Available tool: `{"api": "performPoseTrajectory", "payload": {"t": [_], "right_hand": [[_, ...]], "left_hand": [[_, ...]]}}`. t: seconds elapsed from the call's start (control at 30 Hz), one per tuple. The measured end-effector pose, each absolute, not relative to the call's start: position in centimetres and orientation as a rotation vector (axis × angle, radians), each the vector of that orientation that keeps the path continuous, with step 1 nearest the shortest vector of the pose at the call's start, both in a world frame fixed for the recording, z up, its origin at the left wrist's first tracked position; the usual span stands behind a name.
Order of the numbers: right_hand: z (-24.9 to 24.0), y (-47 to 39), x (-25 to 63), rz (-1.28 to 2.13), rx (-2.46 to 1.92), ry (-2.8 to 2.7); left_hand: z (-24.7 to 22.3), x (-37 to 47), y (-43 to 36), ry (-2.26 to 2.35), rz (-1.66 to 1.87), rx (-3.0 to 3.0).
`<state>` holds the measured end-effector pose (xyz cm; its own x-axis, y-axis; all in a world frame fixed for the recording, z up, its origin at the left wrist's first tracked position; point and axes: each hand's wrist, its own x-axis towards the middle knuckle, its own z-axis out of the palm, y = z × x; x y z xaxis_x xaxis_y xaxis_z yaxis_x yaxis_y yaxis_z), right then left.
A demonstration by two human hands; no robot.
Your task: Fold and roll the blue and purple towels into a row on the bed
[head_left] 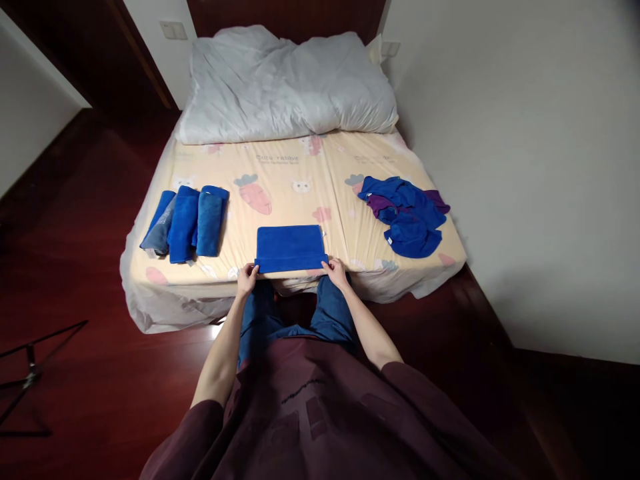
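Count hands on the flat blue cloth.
2: the left hand at the blue cloth's near-left corner, the right hand at its near-right corner. Neither is hidden.

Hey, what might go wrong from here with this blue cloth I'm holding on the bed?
The blue cloth lies close to the front edge of the bed, so it might slip off. The left hand and right hand grip its near corners, at the ends of a folded strip; an uneven pull could leave that strip crooked.

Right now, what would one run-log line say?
left hand: holding blue cloth, left end; right hand: holding right end; near edge: folded over; rolled cloths: left; crumpled cloths: right
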<state>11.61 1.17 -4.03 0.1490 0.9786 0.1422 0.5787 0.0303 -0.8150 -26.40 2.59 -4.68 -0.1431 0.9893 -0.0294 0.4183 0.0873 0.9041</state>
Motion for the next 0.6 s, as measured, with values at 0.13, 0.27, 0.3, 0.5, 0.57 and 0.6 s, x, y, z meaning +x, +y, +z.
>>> {"api": "performPoseTrajectory", "payload": {"t": [0.13, 0.27, 0.3, 0.5, 0.57, 0.6], "right_hand": [[-4.10, 1.29, 11.38, 0.607, -1.662, -1.519], [-4.09, 1.33, 11.38, 0.607, -1.660, -1.517], [-4.06, 1.33, 11.39, 0.607, -1.660, -1.519], [-4.02, 1.29, 11.42, 0.602, -1.663, -1.511], [-4.07, 1.29, 11.43, 0.602, -1.659, -1.506], [-4.09, 1.32, 11.43, 0.601, -1.658, -1.504]], "left_hand": [[-4.81, -26.28, 2.92, 1.687, 1.035, 1.384], [-4.82, -26.15, 2.91, 1.699, 1.045, 1.360], [-4.84, -26.12, 2.88, 1.702, 1.048, 1.350], [-4.92, -26.11, 2.66, 1.705, 1.065, 1.297], [-4.89, -26.15, 2.65, 1.705, 1.070, 1.289], [-4.88, -26.15, 2.67, 1.705, 1.072, 1.287]]}}
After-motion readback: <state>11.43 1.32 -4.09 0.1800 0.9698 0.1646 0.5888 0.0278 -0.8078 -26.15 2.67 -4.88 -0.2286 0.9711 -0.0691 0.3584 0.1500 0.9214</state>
